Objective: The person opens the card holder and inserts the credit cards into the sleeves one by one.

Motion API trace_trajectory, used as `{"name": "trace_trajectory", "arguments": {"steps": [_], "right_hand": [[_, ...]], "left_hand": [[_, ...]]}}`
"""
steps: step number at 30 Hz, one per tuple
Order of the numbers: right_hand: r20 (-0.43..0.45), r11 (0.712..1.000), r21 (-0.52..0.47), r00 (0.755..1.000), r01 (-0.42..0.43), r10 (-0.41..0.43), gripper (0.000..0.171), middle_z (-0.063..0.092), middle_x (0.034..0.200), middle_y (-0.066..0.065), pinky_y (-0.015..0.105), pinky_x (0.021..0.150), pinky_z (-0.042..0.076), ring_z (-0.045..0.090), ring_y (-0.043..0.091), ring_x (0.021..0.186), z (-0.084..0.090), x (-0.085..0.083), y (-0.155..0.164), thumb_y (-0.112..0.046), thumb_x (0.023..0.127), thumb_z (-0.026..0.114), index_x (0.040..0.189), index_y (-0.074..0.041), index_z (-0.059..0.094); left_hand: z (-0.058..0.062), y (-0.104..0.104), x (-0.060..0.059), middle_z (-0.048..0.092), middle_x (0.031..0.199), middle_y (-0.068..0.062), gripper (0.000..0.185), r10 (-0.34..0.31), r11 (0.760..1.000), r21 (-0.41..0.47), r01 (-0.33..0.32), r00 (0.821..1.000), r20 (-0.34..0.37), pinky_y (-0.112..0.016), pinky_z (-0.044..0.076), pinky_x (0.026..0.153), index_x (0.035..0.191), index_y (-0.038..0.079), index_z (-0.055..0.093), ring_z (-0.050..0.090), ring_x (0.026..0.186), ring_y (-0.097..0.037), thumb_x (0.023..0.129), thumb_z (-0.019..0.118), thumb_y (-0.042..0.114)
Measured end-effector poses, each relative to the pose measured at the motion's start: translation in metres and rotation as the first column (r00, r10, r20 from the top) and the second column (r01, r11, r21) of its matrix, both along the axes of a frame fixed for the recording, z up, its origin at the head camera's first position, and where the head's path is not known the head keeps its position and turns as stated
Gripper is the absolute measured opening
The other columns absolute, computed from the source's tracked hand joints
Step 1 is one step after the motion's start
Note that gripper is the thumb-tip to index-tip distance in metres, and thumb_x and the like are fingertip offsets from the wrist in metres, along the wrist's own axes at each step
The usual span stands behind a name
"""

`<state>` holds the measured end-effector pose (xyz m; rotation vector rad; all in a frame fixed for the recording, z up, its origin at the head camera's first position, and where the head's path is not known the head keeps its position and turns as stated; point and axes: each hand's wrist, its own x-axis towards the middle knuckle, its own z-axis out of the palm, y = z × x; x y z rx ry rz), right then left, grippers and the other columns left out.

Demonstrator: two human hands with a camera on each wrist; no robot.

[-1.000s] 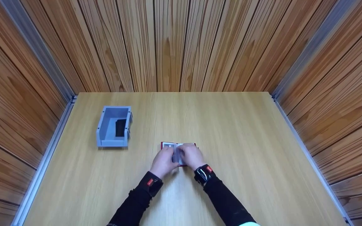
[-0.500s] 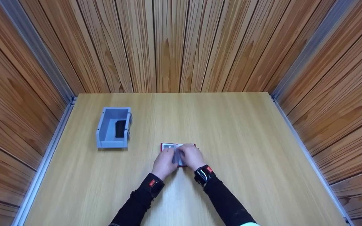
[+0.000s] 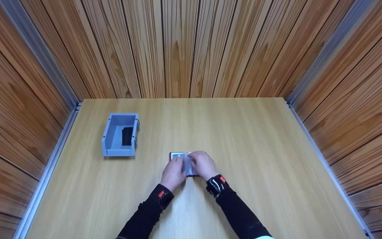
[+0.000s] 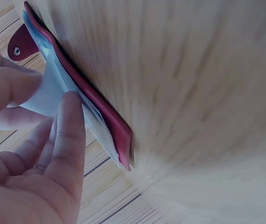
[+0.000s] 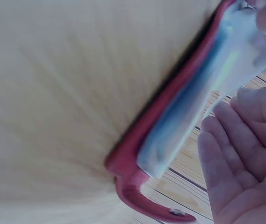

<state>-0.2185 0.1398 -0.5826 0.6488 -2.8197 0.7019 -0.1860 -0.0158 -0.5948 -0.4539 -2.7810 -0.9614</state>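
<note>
A red card holder lies spread on the table between both hands, its clear sleeves lifted from the cover. A strap with a metal snap sticks out at one end. The left hand pinches sleeves near the holder's near side, a fingertip against their edges in the left wrist view. From the other side the right hand holds a raised sleeve between thumb and fingers. Part of the holder is hidden beneath the hands.
A blue-grey open-front bin stands at the back left of the wooden table. Inside it, against the right wall, lies a dark flat object. Wood-plank walls with metal corner profiles enclose the table on three sides.
The right hand's fingers have shifted slightly over the sleeves, and more of the clear sleeve shows between the hands. The left hand and the bin stay nearly where they were.
</note>
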Motion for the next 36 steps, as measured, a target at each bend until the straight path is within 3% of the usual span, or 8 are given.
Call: {"name": "trace_trajectory", "arguments": {"steps": [6,12,17,24,36], "right_hand": [[-0.054,0.999,-0.045,0.998,0.026,-0.029,0.020,0.071,0.103,0.012,0.041,0.090,0.050,0.065,0.030,0.100,0.008,-0.003,0.002,0.002,0.086,0.069,0.105,-0.003,0.073],[-0.096,0.994,-0.096,0.993,0.056,-0.065,0.022,0.071,0.104,0.012,0.042,0.091,0.050,0.064,0.031,0.102,0.011,-0.004,0.007,0.002,0.086,0.070,0.107,-0.002,0.072],[-0.091,0.994,-0.089,0.993,0.064,-0.072,0.022,0.071,0.103,0.012,0.042,0.089,0.050,0.064,0.031,0.100,0.011,-0.004,0.010,0.002,0.085,0.071,0.106,-0.002,0.072],[-0.055,0.996,-0.056,0.996,0.063,-0.066,0.019,0.070,0.101,0.014,0.044,0.089,0.050,0.064,0.032,0.098,0.008,-0.002,0.013,-0.001,0.086,0.072,0.104,-0.001,0.072],[-0.028,0.998,-0.007,0.998,0.058,-0.058,0.017,0.069,0.099,0.014,0.043,0.088,0.050,0.064,0.032,0.096,-0.002,0.000,0.016,-0.006,0.085,0.072,0.102,0.000,0.072]], "left_hand": [[0.002,0.000,0.000,0.062,0.106,-0.021,0.044,-0.007,1.000,-0.001,0.007,0.997,0.080,-0.048,0.048,0.092,0.113,-0.007,0.058,0.061,0.101,-0.037,0.073,0.074,-0.005],[0.002,-0.001,0.000,0.061,0.094,-0.012,0.030,0.019,1.000,0.020,-0.020,0.997,0.081,-0.045,0.050,0.083,0.099,-0.001,0.059,0.061,0.089,-0.031,0.073,0.073,-0.005],[0.003,-0.003,-0.001,0.061,0.092,-0.013,0.029,0.073,0.996,0.050,-0.078,0.992,0.104,-0.046,0.051,0.078,0.101,-0.003,0.060,0.061,0.085,-0.031,0.075,0.072,-0.001],[0.005,-0.013,-0.004,0.061,0.083,-0.013,0.021,0.168,0.981,0.091,-0.174,0.984,0.064,-0.047,0.050,0.070,0.094,-0.005,0.062,0.062,0.078,-0.032,0.076,0.072,-0.001],[0.004,-0.021,-0.008,0.063,0.082,-0.012,0.019,0.242,0.961,0.100,-0.257,0.959,0.145,-0.045,0.050,0.070,0.094,-0.004,0.063,0.062,0.077,-0.030,0.077,0.072,-0.001]]}}
